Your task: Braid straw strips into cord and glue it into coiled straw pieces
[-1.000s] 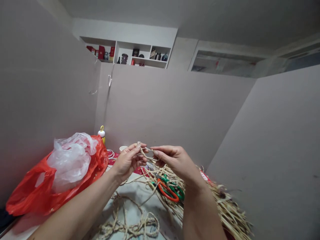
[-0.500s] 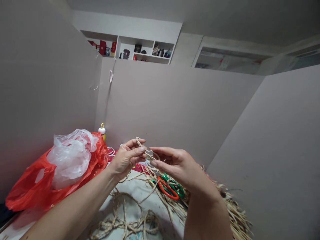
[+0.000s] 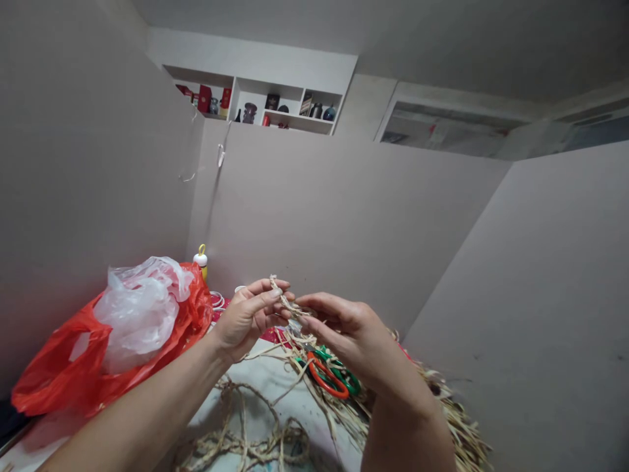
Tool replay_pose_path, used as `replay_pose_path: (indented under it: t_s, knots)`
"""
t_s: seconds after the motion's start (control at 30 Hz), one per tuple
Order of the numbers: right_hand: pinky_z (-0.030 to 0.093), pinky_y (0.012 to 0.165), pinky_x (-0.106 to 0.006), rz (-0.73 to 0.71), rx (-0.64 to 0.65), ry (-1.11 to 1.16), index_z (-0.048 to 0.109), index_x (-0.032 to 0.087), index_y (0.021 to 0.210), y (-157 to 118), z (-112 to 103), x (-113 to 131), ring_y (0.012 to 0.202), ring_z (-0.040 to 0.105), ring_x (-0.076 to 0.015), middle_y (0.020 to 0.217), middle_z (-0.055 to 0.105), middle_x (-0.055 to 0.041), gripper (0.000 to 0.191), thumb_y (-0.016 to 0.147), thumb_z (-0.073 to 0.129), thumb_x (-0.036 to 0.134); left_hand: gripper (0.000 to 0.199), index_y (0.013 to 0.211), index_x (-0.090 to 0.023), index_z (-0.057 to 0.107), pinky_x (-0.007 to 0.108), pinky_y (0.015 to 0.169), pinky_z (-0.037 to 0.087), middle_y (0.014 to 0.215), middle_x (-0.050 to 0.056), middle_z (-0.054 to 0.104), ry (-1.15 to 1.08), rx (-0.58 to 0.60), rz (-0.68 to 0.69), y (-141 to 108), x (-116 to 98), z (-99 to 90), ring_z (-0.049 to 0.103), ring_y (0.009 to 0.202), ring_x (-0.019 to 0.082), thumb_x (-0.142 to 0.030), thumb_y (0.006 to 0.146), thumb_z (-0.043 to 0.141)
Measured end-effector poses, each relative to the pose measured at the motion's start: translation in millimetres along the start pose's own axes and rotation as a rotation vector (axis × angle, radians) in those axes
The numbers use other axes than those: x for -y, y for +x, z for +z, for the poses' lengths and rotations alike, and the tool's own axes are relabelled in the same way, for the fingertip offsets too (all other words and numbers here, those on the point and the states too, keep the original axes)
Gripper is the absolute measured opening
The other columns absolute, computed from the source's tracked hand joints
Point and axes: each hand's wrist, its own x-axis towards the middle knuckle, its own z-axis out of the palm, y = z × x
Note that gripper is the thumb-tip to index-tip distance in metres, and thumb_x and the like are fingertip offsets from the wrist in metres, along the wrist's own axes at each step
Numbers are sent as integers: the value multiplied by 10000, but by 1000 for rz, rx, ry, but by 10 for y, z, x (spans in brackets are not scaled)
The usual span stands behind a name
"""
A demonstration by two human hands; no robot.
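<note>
A thin braided straw cord (image 3: 285, 301) runs between my two hands above the table. My left hand (image 3: 253, 311) pinches it between thumb and fingers, and its short end sticks up past the fingertips. My right hand (image 3: 344, 328) has thumb and fingers closed round the cord's lower part, just right of the left hand. Below them a long length of braided straw rope (image 3: 250, 446) lies in loose loops on the pale table surface (image 3: 260, 367). Scissors with orange handles (image 3: 328, 377) and another pair with green handles (image 3: 351, 381) lie under my right hand.
Loose straw strands (image 3: 464, 426) are heaped along the right side. On the left sits a red plastic bag (image 3: 59, 367) with a crumpled clear bag (image 3: 140, 321) on it. A yellow and white bottle (image 3: 200, 259) stands behind. Grey partitions (image 3: 304, 210) close in the space.
My hands stay close together on the cord. The right fingers have shifted slightly and closed nearer to the left hand's grip. The whole view has tilted a little.
</note>
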Motion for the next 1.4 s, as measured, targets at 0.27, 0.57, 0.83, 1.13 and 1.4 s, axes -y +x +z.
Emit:
replay_pose_path:
  t_s: [0.27,0.57,0.83,1.13,1.4]
  knots:
    - [490,647,-245,-120,-57,44,712,207,934,-33,-16,-40,696,625,-127,811,712,-25,140,868,590,191,199,908,-92,706,221,637,535,810,76,687,36,-1,-65,-18,-6,-23,635,643,100,-237,772,706]
    - [440,548,-237,-152,-86,-50,738,225,892,-63,-65,-24,632,558,-116,776,629,-27,145,876,594,220,284,818,-89,703,220,533,486,686,59,662,263,-1,-141,21,-61,-53,612,525,99,-368,764,698]
    - [430,559,-259,-84,-163,-97,729,219,817,-68,-144,-186,618,559,-131,731,636,-30,134,850,612,275,312,739,-129,665,230,483,417,658,73,664,708,-43,-155,62,-257,-186,593,490,117,-430,801,608]
    - [430,570,-290,36,-235,-133,729,198,774,-50,-234,-490,617,568,-156,703,648,-53,214,806,619,379,204,548,-160,592,309,661,424,629,79,622,1687,-156,-271,224,-133,-686,625,793,259,-243,680,724]
    - [460,620,-297,209,-124,-128,730,182,775,45,-173,-793,680,610,-181,767,702,-66,198,747,620,344,337,1203,-172,551,416,848,521,1206,92,575,1684,-166,-469,303,80,-1147,598,1021,215,-326,903,558]
